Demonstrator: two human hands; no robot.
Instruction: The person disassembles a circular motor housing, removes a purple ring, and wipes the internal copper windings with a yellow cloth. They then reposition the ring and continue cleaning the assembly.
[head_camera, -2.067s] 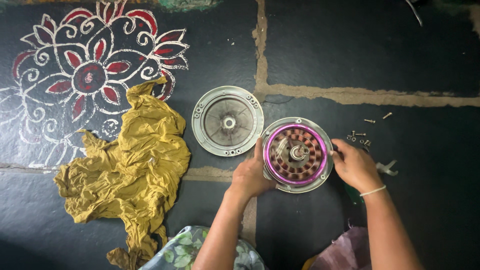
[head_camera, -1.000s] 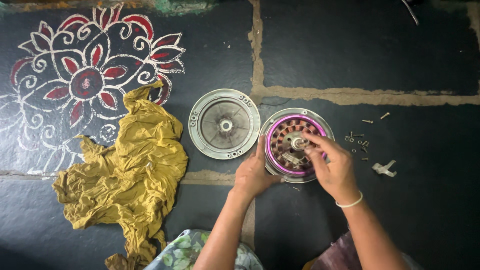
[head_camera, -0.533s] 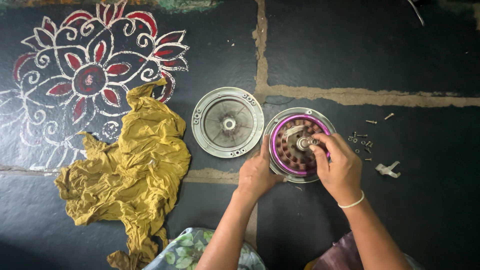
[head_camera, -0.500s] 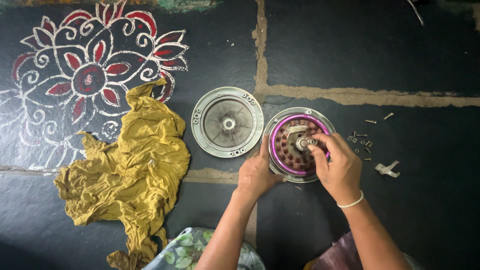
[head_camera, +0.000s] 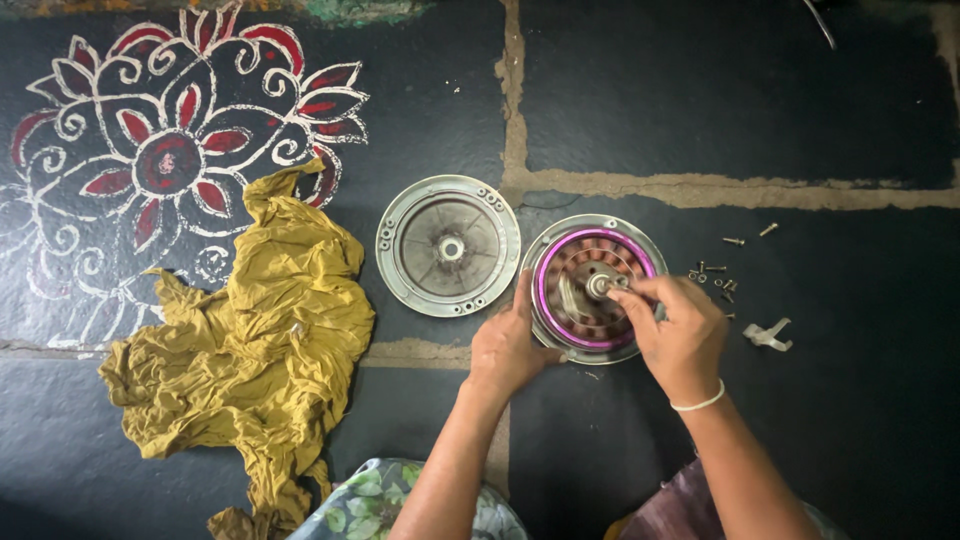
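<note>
Two hands work at the round motor housing (head_camera: 592, 290) lying on the dark stone floor (head_camera: 720, 100). Our left hand (head_camera: 508, 345) presses flat against its lower-left rim, fingers spread and holding nothing. Our right hand (head_camera: 675, 325) reaches in from the right, its grip pinched together on the central shaft (head_camera: 600, 284). Just left, almost touching, lies the detached metal cover (head_camera: 447, 246). Loose screws (head_camera: 715, 275) sit close on the right; the yellow cloth (head_camera: 250, 350) lies well apart to the left.
</note>
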